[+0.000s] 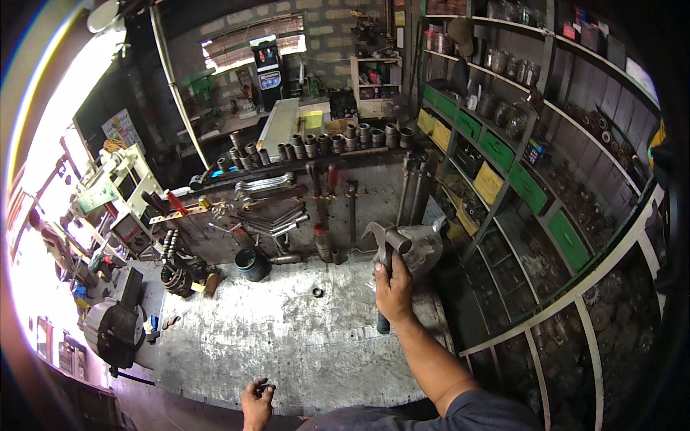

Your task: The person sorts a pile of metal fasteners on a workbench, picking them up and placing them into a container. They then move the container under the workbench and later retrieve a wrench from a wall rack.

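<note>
My right hand (394, 293) is wrapped round the handle of a claw hammer (397, 243), held up over the right side of the metal-topped workbench (302, 352). Its curved claw points left, and the dark grip end shows below my fist. Near the bench's front edge, my left hand (257, 408) has its fingers curled and pinched on a small dark piece (268, 388), too small to name. A small dark ring (318, 292) lies on the bench between and beyond my hands. A grey metal casting (424, 248) sits behind the hammer.
Sockets (338, 144) stand in a row along the back rack, with wrenches (266, 185) hanging below. A dark cup (251, 264) stands at the bench's rear. To the left is a round black machine part (115, 327); shelves with green drawers (528, 188) line the right.
</note>
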`<state>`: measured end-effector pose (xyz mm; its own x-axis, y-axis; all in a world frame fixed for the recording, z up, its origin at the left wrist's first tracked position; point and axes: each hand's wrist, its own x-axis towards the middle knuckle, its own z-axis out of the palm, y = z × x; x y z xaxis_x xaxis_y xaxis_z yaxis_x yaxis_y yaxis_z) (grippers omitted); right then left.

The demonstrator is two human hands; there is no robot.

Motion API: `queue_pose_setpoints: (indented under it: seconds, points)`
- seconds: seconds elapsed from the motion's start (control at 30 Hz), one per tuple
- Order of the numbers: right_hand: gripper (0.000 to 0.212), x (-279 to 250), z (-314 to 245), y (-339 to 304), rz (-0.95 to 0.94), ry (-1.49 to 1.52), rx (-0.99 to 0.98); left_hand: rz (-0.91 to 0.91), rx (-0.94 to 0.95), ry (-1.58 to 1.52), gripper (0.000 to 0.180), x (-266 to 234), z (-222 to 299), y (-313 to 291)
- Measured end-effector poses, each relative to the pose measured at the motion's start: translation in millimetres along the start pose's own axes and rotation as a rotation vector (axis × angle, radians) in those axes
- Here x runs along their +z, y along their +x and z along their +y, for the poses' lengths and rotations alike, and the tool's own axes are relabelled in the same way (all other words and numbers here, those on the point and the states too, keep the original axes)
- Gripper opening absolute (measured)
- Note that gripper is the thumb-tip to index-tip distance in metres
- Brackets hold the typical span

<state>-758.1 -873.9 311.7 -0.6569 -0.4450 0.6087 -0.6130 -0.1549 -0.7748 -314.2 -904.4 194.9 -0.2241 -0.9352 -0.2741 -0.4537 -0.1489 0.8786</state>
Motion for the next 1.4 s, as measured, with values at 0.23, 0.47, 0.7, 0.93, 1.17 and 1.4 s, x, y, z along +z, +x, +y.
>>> queue_pose_setpoints:
  seconds: [0.23, 0.47, 0.7, 0.93, 1.17, 1.4]
  points:
    - [0.036, 75, 8, 17, -0.064, 0.092, 0.072, 0.161, -0.043, 0.037, 0.035, -40, -84, -45]
    - [0.049, 128, 27, 58, 0.116, -0.051, -0.003, 0.277, -0.116, 0.084, 0.032, -85, -135, -77]
    - [0.051, 138, 46, 79, 0.153, -0.105, 0.062, 0.321, -0.162, 0.089, 0.033, -121, -159, -71]
    - [0.049, 148, 64, 81, 0.193, -0.302, -0.152, 0.363, -0.163, 0.167, 0.033, -143, -157, -49]
    - [0.049, 150, 64, 82, 0.206, -0.31, -0.111, 0.333, -0.175, 0.103, 0.033, -137, -172, -53]
    - [0.047, 147, 57, 89, 0.151, -0.272, -0.074, 0.25, -0.144, 0.105, 0.033, -114, -173, -58]
